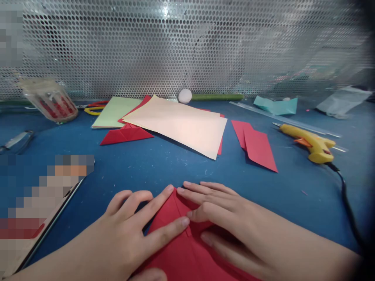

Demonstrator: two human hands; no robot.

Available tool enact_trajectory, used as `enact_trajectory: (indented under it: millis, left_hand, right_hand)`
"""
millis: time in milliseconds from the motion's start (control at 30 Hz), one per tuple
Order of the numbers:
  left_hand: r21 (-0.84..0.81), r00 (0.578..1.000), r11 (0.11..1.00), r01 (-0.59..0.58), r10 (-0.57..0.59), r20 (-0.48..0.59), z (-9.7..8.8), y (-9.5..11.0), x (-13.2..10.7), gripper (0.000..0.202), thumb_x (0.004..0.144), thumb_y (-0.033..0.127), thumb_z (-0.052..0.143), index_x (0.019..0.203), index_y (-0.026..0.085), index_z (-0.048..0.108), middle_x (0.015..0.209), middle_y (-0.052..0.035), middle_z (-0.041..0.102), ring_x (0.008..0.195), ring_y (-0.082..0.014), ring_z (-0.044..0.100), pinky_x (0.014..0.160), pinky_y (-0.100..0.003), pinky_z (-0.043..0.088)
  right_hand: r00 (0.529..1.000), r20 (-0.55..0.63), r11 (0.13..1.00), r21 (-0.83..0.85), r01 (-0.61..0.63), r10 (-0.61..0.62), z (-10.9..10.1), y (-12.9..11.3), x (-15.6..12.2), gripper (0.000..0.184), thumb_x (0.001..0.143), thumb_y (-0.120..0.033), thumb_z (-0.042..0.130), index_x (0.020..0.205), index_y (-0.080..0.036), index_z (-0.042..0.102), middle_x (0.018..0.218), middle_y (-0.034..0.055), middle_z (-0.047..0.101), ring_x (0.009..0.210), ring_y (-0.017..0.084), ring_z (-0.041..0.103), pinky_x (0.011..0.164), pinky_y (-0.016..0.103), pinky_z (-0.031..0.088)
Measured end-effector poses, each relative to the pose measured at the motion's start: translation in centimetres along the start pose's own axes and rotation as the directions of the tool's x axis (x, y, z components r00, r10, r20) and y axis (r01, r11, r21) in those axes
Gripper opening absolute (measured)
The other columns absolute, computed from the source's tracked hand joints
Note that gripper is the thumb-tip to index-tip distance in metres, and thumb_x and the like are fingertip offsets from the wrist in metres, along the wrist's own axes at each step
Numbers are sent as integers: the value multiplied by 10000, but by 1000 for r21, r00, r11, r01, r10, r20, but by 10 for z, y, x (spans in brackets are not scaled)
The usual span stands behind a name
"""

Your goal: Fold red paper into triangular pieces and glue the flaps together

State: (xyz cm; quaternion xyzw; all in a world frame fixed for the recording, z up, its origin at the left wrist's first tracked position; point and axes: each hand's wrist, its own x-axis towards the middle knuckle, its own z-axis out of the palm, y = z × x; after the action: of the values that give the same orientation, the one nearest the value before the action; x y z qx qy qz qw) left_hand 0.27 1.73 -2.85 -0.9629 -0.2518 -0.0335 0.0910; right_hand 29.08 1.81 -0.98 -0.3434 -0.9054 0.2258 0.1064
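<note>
A sheet of red paper [172,249] lies in front of me, its far end folded to a point with a crease down the middle. My left hand [131,226] presses on its left side, fingers apart, the index fingertip at the point and the thumb side near the crease. On the right side, my right hand [234,218] rests with fingers stretched over the paper, fingertips close to the point and the crease. Part of the paper is hidden under both hands and beyond the bottom edge.
Beyond my hands lie a folded red paper piece [127,134], a cream sheet [181,125], green paper [113,112] and red pieces [256,144]. A yellow glue gun [313,142] with a black cord is right. A jar [51,99] stands left, a perforated metal panel [146,47] behind.
</note>
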Motion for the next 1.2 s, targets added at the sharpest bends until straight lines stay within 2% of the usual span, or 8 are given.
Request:
enact_trajectory:
  millis: [167, 300, 467, 633, 800, 967, 1100, 1200]
  left_hand:
    - [43, 999, 999, 2, -1, -43, 10, 2, -1, 844, 1004, 607, 517, 1681, 360, 77, 1652, -95, 420, 1204, -328, 554, 989, -484, 361]
    - [26, 996, 999, 28, -26, -85, 14, 3, 1, 994, 937, 665, 616, 1677, 378, 17, 1688, -122, 343, 1174, -318, 561, 969, -448, 359]
    - [54, 992, 998, -27, 34, -118, 14, 0, 1, 784, 1035, 621, 445, 1680, 366, 79, 1673, -118, 375, 1199, -300, 544, 997, -431, 314]
    - [8, 995, 1000, 12, -11, -96, 14, 2, 0, 760, 1040, 589, 371, 1680, 364, 30, 1681, -132, 349, 1225, -317, 501, 1017, -458, 252]
    - [8, 997, 1000, 10, -9, -78, 11, 3, 0, 789, 1017, 582, 404, 1681, 367, 37, 1687, -136, 330, 1229, -336, 487, 1028, -476, 243]
    - [25, 999, 1000, -7, 8, -52, 7, 1, 1, 653, 1084, 524, 224, 1683, 353, 28, 1677, -157, 340, 1236, -344, 496, 1010, -485, 269]
    - [34, 1000, 999, -19, 20, -15, 4, 0, 0, 645, 1084, 473, 226, 1681, 355, 10, 1693, -159, 307, 1249, -337, 497, 994, -482, 299]
    - [56, 1000, 998, -23, 24, -17, 5, 0, 0, 667, 1066, 493, 269, 1676, 379, 26, 1708, -143, 276, 1255, -334, 496, 988, -475, 300]
  right_hand:
    - [1000, 2, 1000, -6, 6, -6, -1, 0, 2, 234, 1018, -157, 528, 1176, -215, 691, 1549, 131, 566, 1490, 192, 452, 1227, 424, 360]
    - [1000, 11, 1000, -20, 15, -15, 0, 0, 1, 237, 1023, -180, 529, 1194, -219, 690, 1572, 115, 541, 1501, 170, 432, 1244, 399, 319]
    - [1000, 23, 1000, -9, 20, -19, 0, 0, 0, 278, 1002, -177, 516, 1220, -215, 684, 1591, 111, 511, 1506, 161, 421, 1235, 408, 326]
    - [999, 35, 999, -26, 29, -28, 0, 0, 1, 288, 999, -172, 490, 1202, -199, 692, 1595, 118, 499, 1507, 155, 417, 1236, 400, 317]
    - [1000, 21, 999, -33, 23, -22, 2, -1, 0, 304, 1000, -176, 486, 1240, -210, 669, 1623, 84, 461, 1519, 147, 396, 1250, 412, 295]
    - [1000, -8, 999, -51, 16, -17, 4, -3, -2, 296, 998, -192, 501, 1245, -220, 662, 1627, 72, 455, 1524, 153, 386, 1248, 426, 308]
    - [996, -86, 995, -98, 29, -37, 7, -4, -3, 316, 979, -170, 507, 1257, -207, 654, 1569, 63, 542, 1499, 180, 439, 1238, 475, 338]
    - [981, -182, 987, -156, 43, -71, 8, -3, -6, 312, 954, -128, 501, 1217, -201, 652, 1419, 69, 694, 1391, 183, 583, 1237, 475, 359]
